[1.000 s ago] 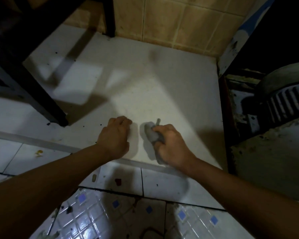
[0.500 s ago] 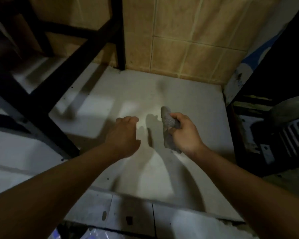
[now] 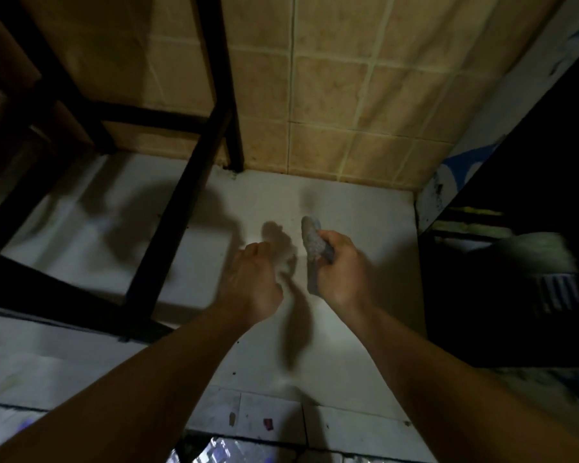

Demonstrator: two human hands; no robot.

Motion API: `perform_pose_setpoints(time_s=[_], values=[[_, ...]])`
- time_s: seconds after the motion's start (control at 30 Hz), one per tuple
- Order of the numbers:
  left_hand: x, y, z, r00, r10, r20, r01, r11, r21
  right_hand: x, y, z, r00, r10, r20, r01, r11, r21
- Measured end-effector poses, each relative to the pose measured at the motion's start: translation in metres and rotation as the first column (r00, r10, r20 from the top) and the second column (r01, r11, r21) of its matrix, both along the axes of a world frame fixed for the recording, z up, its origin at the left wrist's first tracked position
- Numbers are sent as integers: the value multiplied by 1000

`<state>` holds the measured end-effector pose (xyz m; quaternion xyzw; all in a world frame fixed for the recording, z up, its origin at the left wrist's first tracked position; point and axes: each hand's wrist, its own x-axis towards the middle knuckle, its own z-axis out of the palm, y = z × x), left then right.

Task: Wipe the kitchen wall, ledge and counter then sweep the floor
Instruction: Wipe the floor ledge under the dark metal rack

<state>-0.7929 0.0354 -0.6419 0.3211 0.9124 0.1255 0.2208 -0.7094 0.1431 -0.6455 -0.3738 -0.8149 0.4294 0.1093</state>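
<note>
A black metal rack frame [image 3: 178,208] is standing on the white, smooth counter [image 3: 365,215], its rear leg meeting the surface at the foot of the tan tiled wall [image 3: 348,95], its crossbars running over the counter's left part and throwing broad shadows there. To the right of the rack frame, past the counter's right edge, a dark gap is opening, with a blurred pale round object with ribbed slats [image 3: 542,272] lying in it; what that object is cannot be told. Right of the rack frame, over the open middle of the counter, the right hand [image 3: 343,272] is gripping a grey, rough, elongated cloth wad [image 3: 313,242], fingers curled round its lower half. The wad's long axis is running away from the person toward the tiled wall, its rounded free end pointing at the wall and tilted slightly left. Whether the wad is touching the counter cannot be told. The left hand [image 3: 253,282] is hovering just beside it, nearer the rack frame, fingers curled loosely inward and holding nothing, apart from the wad.
</note>
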Motion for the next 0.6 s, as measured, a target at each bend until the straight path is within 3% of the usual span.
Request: perform_pose_setpoints(time_s=[0.17,0.3,0.6], values=[[12,-4,76,997,68,32,-68,998,-6,4,-5,70,994,-107,-35,102,988,-119],[21,-7,140,994,80,72,-79,997,-11,19,-5,138,999,-40,17,41,998,-40],[35,-17,282,983,145,112,-149,989,25,28,-12,264,996,-81,-30,78,993,-88]])
